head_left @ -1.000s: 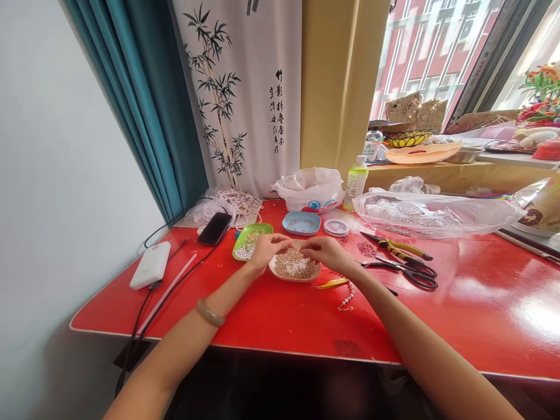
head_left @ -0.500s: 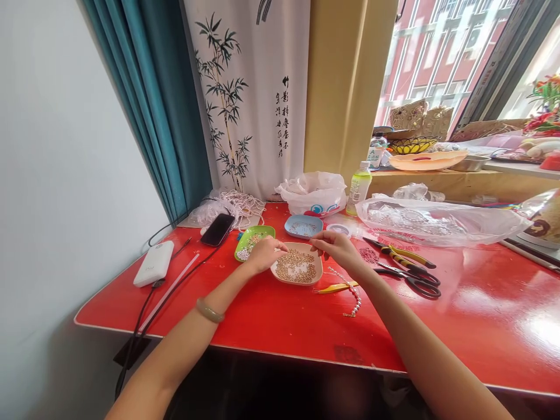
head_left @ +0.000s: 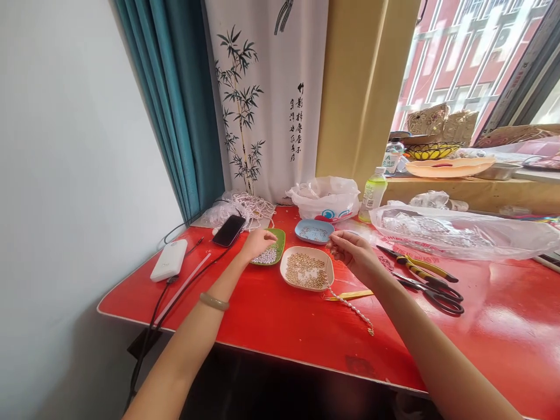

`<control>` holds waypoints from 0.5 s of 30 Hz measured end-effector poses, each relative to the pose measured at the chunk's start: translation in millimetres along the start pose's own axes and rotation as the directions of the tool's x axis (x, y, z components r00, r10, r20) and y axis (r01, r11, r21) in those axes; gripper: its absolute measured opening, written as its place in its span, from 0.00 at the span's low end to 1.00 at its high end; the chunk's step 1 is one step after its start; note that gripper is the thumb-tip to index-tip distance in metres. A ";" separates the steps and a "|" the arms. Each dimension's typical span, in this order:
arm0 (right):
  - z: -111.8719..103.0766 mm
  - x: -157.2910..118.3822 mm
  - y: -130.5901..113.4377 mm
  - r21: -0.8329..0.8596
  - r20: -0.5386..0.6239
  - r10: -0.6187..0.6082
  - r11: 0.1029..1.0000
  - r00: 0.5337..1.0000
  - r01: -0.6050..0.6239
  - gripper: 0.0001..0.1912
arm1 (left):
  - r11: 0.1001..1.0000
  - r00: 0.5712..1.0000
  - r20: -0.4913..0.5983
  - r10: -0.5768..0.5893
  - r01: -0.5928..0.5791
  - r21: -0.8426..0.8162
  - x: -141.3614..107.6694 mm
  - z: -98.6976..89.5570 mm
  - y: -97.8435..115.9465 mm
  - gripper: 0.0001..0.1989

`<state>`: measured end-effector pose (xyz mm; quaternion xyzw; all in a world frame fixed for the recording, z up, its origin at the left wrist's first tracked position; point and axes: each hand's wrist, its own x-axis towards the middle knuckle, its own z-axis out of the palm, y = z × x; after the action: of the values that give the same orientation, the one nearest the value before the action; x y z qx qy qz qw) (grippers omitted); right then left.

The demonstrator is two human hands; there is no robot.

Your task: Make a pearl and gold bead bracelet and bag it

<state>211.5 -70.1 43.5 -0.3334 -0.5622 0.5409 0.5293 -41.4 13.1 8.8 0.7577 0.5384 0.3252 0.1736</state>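
My left hand (head_left: 258, 245) hovers over the green dish (head_left: 280, 238), its fingers curled and partly hidden; what they hold, if anything, I cannot make out. White pearl beads (head_left: 268, 255) lie in that dish. My right hand (head_left: 352, 249) pinches a thin thread above the right side of the cream dish (head_left: 285, 281), which holds small gold beads (head_left: 301, 261). From the thread a beaded strand (head_left: 350, 305) trails over that dish's edge and down to the red table. Under the strand lies a yellow tool (head_left: 355, 295), only partly visible.
A blue dish (head_left: 314, 232) with small pieces stands behind the cream one. Pliers (head_left: 415, 265) and black-handled scissors (head_left: 437, 294) lie at right, near a plastic bag (head_left: 464, 233). At left are a phone (head_left: 228, 231), a white power bank (head_left: 168, 260) and cables.
My left hand has moved from the cream dish's edge to over the green dish. My right hand stays pinched, and the strand's upper end now reaches the cream dish. The view has shifted left.
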 end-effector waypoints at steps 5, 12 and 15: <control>-0.1 0.8 2.5 0.037 0.030 0.024 0.999 0.999 -0.025 0.07 | 0.990 0.998 0.046 -0.034 0.027 0.136 -3.3 8.3 -3.9 0.07; 1.1 0.4 3.9 0.028 0.034 0.031 0.999 0.999 -0.032 0.07 | 0.964 0.998 0.048 -0.036 0.022 0.266 -9.4 16.2 3.2 0.08; 1.4 -0.4 3.3 0.019 0.032 0.033 0.999 0.999 -0.034 0.07 | 0.959 0.998 0.050 -0.031 0.016 0.284 -9.5 17.1 2.5 0.08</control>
<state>209.5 -70.2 40.4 -0.3291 -0.5594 0.5604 0.5145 -30.0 4.9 -5.0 0.7769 0.5835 0.2220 0.0818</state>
